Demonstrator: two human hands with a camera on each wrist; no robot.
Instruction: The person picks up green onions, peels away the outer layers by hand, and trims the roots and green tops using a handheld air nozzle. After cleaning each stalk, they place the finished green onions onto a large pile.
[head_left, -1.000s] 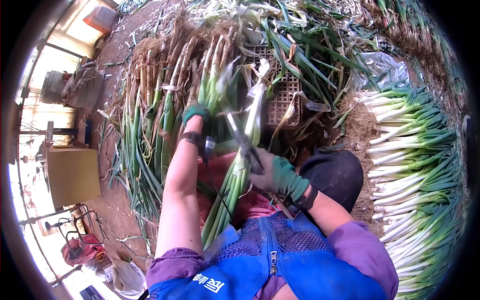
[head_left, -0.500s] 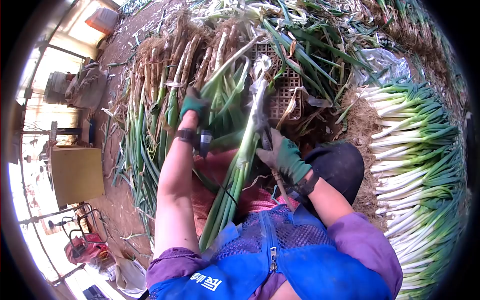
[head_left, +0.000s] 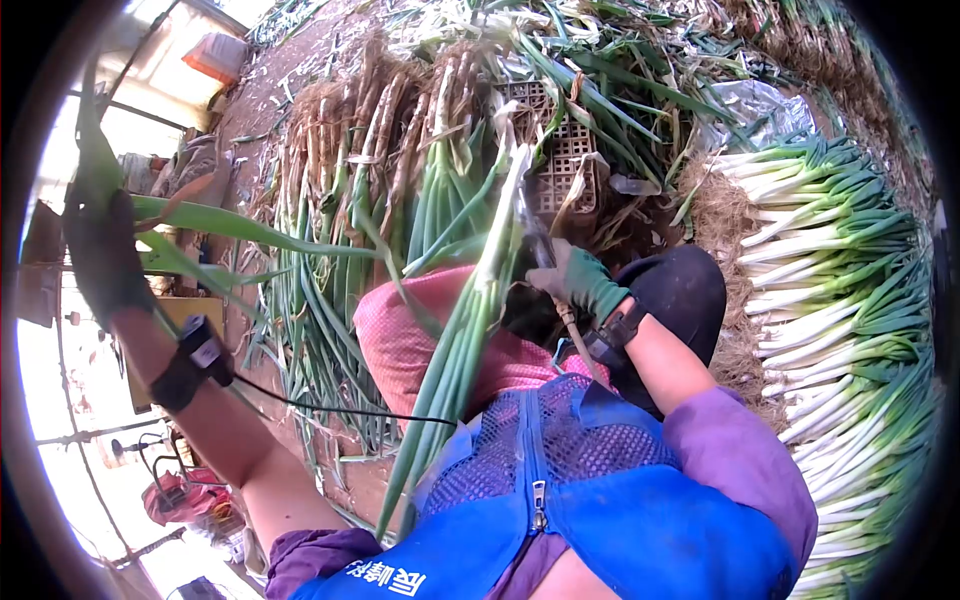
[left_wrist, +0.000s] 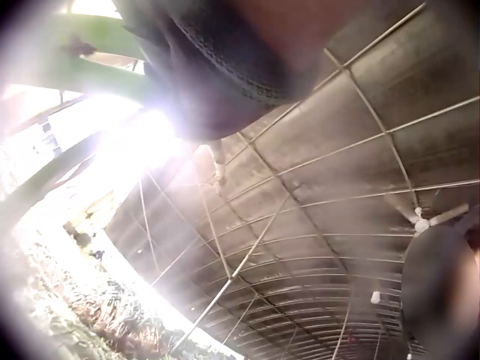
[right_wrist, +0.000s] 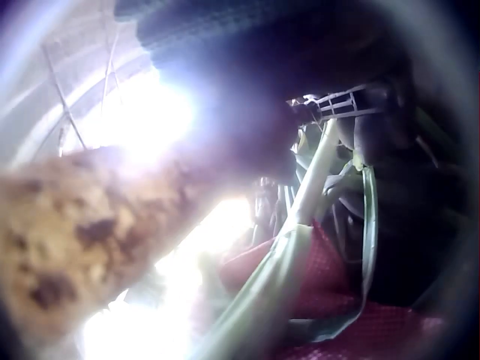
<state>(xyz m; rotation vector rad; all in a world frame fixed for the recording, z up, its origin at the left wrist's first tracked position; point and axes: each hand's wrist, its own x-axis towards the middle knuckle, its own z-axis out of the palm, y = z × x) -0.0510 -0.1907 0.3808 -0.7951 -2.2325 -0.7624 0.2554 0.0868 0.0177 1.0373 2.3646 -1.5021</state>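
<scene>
In the head view my gloved left hand (head_left: 108, 250) is raised at the far left, gripping long green onion leaves (head_left: 250, 230) that trail to the right. The glove and bright leaves (left_wrist: 97, 79) also show in the left wrist view. My gloved right hand (head_left: 578, 280) holds a dark air blow gun (head_left: 537, 235) with a hose (head_left: 572, 325) running from it. Beside its nozzle, a green onion (head_left: 490, 265) lies slanting over the lap, white end up and away. Its pale stalk (right_wrist: 315, 172) shows below the dark right glove (right_wrist: 247, 97) in the right wrist view.
Unpeeled green onions with brown roots (head_left: 335, 150) are piled ahead on the left. A plastic crate (head_left: 570, 165) stands ahead under loose leaves. Cleaned white onions (head_left: 800, 340) lie in a long row on the right. A cable (head_left: 340, 408) runs from the left wrist.
My left hand has swung from the onion pile out to the far left and up, with leaves trailing from it. My right hand stays near the onion with the blow gun.
</scene>
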